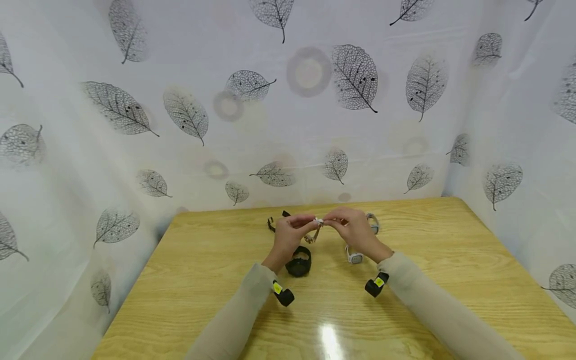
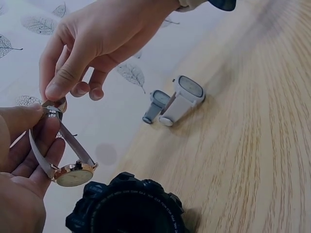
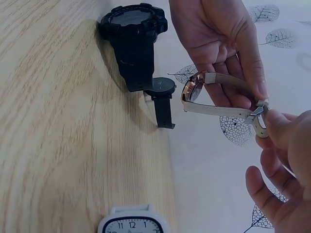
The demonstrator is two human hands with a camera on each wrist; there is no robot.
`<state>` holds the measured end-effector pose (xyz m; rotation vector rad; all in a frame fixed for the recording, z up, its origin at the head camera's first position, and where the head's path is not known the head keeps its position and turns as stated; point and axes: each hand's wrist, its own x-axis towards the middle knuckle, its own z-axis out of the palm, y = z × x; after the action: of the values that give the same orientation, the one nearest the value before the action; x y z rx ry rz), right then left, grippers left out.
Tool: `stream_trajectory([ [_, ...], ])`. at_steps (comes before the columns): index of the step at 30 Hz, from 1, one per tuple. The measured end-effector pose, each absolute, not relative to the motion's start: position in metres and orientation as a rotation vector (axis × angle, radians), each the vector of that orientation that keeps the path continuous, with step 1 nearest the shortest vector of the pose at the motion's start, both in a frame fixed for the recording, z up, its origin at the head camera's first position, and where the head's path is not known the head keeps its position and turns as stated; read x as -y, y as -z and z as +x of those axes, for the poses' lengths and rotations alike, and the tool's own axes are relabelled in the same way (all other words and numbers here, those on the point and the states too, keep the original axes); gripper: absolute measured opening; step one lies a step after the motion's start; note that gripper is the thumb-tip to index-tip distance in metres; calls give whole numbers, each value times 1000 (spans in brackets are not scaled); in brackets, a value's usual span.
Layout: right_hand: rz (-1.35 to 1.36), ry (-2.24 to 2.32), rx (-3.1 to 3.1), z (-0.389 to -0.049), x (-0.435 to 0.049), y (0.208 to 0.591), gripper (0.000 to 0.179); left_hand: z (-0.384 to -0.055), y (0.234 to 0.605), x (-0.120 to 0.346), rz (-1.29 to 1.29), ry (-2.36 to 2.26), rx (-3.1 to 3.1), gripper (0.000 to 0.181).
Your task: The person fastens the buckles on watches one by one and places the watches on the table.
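A wristwatch point(image 3: 218, 110) with a rose-gold case and a pale strap hangs between both hands, its strap looped at the buckle point(image 3: 257, 111). My left hand point(image 1: 289, 237) pinches the strap beside the buckle between thumb and fingers, while the watch case point(image 2: 74, 175) dangles below. From the other side, my right hand point(image 1: 354, 231) pinches the strap's free end with thumb and forefinger; its other fingers are loosely bent. Under the hands stands a chunky black watch point(image 1: 299, 261), close to the left wrist.
On the wooden table point(image 1: 216, 300) stand a white square-faced watch point(image 1: 355, 257) and a grey watch point(image 1: 373, 222) near the right hand. A slim black watch point(image 3: 162, 92) sits behind the left hand. A leaf-print curtain point(image 1: 306, 125) encloses the table's back and sides.
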<state>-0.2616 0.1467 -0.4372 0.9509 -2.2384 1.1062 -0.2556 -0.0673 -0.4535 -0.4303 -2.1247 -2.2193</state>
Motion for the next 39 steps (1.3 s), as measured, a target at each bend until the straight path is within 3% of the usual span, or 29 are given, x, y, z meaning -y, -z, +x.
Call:
stream_trajectory([
  [13,906,-1138,2245,-266,-141,445,11,-255,455,65,-475,2133,2180,33],
  [25,674,-1662,2311,-260,-144,450,18,-258,456,64,-485,2264,2068,27],
  [39,718,-1434,2351,-259,-143,448,14,-257,455,66,-487,2160,2157,31],
])
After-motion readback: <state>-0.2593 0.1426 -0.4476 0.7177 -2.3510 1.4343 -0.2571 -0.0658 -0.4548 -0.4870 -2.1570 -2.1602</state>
